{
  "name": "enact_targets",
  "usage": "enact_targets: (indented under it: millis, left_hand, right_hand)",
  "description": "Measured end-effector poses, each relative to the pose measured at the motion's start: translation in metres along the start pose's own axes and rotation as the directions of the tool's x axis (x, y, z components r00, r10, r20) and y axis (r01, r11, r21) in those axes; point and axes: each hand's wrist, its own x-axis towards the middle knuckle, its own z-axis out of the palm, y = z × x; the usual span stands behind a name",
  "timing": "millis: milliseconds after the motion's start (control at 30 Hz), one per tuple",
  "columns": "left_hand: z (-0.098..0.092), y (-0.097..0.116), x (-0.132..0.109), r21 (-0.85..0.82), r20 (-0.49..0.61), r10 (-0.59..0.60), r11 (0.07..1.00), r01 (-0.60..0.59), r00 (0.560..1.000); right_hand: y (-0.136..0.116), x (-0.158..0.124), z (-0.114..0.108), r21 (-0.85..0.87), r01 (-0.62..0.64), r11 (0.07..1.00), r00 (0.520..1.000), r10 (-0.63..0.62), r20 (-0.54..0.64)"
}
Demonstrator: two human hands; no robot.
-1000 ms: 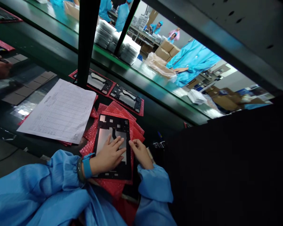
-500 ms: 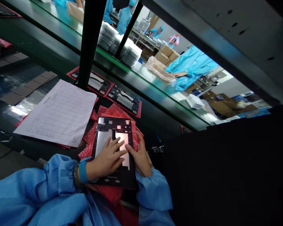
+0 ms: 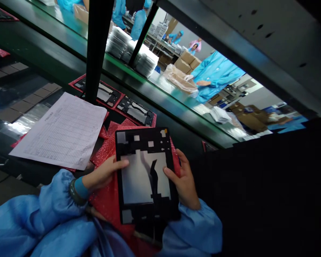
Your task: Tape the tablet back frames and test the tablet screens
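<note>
A black tablet back panel (image 3: 146, 175) with a silvery plate in its middle is lifted off the bench and tilted toward me. My left hand (image 3: 103, 175) grips its left edge, thumb on the front. My right hand (image 3: 183, 182) grips its right edge, thumb on the front. Both wrists are in blue sleeves. Under the panel lies a pile of red bubble-wrap bags (image 3: 107, 150).
A printed paper sheet (image 3: 60, 130) lies to the left. Two more black panels on red bags (image 3: 117, 100) rest behind it, near a black post (image 3: 96, 50). Beyond a green conveyor (image 3: 160, 92), people in blue coats stand by stacks and cardboard boxes. Another person's hand is at far left.
My hands stopped pressing flat on the panel. They took it by its edges and raised it off the red bags toward me.
</note>
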Motion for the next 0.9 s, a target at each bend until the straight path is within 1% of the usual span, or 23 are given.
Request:
enact_targets:
  millis: [33, 100, 133, 200, 267, 300, 333, 400, 467, 500, 567, 633, 700, 767, 833, 900]
  left_hand:
    - [0.002, 0.003, -0.004, -0.006, 0.007, -0.031, 0.999, 0.031, 0.999]
    - [0.007, 0.012, -0.012, 0.068, -0.028, -0.056, 0.996, 0.058, 0.998]
    - [0.010, 0.018, -0.015, 0.106, -0.036, -0.075, 0.991, 0.079, 0.997]
    - [0.019, 0.033, -0.019, 0.171, -0.042, -0.119, 0.977, 0.125, 0.992]
    - [0.030, 0.053, -0.017, 0.184, -0.088, -0.136, 0.971, 0.150, 0.987]
    - [0.037, 0.063, -0.014, 0.160, -0.111, -0.144, 0.974, 0.160, 0.983]
    - [0.044, 0.073, -0.009, 0.116, -0.131, -0.152, 0.979, 0.168, 0.980]
    - [0.058, 0.091, 0.007, 0.011, -0.121, -0.209, 0.977, 0.212, 0.970]
    - [0.073, 0.104, 0.030, -0.054, -0.117, -0.219, 0.975, 0.214, 0.969]
    - [0.081, 0.108, 0.045, -0.074, -0.130, -0.201, 0.978, 0.193, 0.971]
    - [0.098, 0.110, 0.078, -0.079, -0.143, -0.182, 0.982, 0.172, 0.973]
    - [0.115, 0.107, 0.115, -0.077, -0.157, -0.168, 0.984, 0.158, 0.973]
    - [0.134, 0.100, 0.153, -0.075, -0.189, -0.151, 0.987, 0.139, 0.970]
    - [0.151, 0.088, 0.188, -0.074, -0.222, -0.140, 0.989, 0.127, 0.965]
    - [0.167, 0.074, 0.217, -0.081, -0.260, -0.118, 0.992, 0.100, 0.958]
    - [0.178, 0.058, 0.240, -0.101, -0.302, -0.086, 0.993, 0.058, 0.950]
  right_hand:
    - [0.002, -0.001, 0.000, 0.030, -0.034, 0.999, 0.999, 0.033, 0.035]
    - [0.007, -0.003, -0.001, 0.095, -0.103, 0.990, 0.988, 0.091, 0.121]
    - [0.010, -0.005, -0.003, 0.121, -0.120, 0.985, 0.983, 0.101, 0.153]
    - [0.014, -0.008, -0.008, 0.142, -0.075, 0.987, 0.987, 0.053, 0.151]
    - [0.016, -0.013, -0.017, 0.108, 0.028, 0.994, 0.997, -0.036, 0.073]
    - [0.015, -0.017, -0.023, 0.076, 0.078, 0.994, 0.997, -0.079, 0.019]
    - [0.013, -0.022, -0.030, 0.042, 0.119, 0.992, 0.992, -0.118, -0.036]
    - [0.008, -0.035, -0.043, -0.028, 0.180, 0.983, 0.971, -0.182, -0.156]
    - [0.002, -0.054, -0.057, -0.118, 0.221, 0.968, 0.932, -0.245, -0.266]
    - [-0.001, -0.064, -0.063, -0.168, 0.224, 0.960, 0.912, -0.268, -0.310]
    - [-0.005, -0.085, -0.075, -0.254, 0.197, 0.947, 0.888, -0.282, -0.362]
    - [-0.008, -0.106, -0.085, -0.311, 0.160, 0.937, 0.878, -0.279, -0.390]
    - [-0.007, -0.125, -0.094, -0.372, 0.127, 0.919, 0.873, -0.282, -0.398]
    - [-0.004, -0.142, -0.100, -0.425, 0.082, 0.901, 0.885, -0.262, -0.385]
    - [0.002, -0.154, -0.103, -0.449, 0.040, 0.893, 0.897, -0.231, -0.378]
    - [0.008, -0.162, -0.104, -0.440, 0.020, 0.898, 0.895, -0.213, -0.393]
